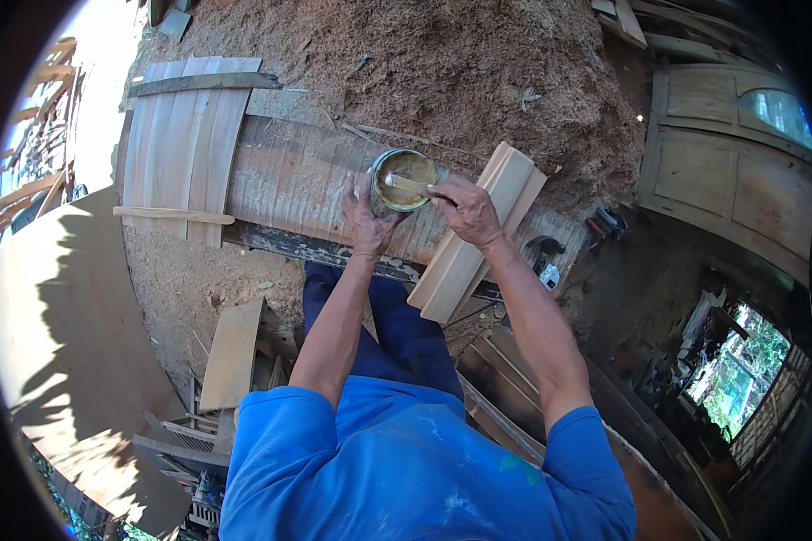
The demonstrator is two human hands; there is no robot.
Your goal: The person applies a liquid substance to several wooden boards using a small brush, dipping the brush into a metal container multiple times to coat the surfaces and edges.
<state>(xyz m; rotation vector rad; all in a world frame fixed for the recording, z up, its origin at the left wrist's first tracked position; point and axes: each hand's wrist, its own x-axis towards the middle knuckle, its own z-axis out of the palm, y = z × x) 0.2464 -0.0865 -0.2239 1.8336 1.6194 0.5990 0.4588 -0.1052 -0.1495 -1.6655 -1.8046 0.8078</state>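
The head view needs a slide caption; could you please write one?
Left hand holds an open can; right hand holds a pale stick at its mouth, over a bench.

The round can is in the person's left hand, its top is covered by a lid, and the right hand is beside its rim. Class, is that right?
Not quite: no lid covers the round can. The head view shows its top open, with a pale stick dipping inside. It is in the left hand, and the right hand is beside its rim.

On the bench (289, 171), planks (188, 149) lie left of the can (404, 151), boards (480, 233) right
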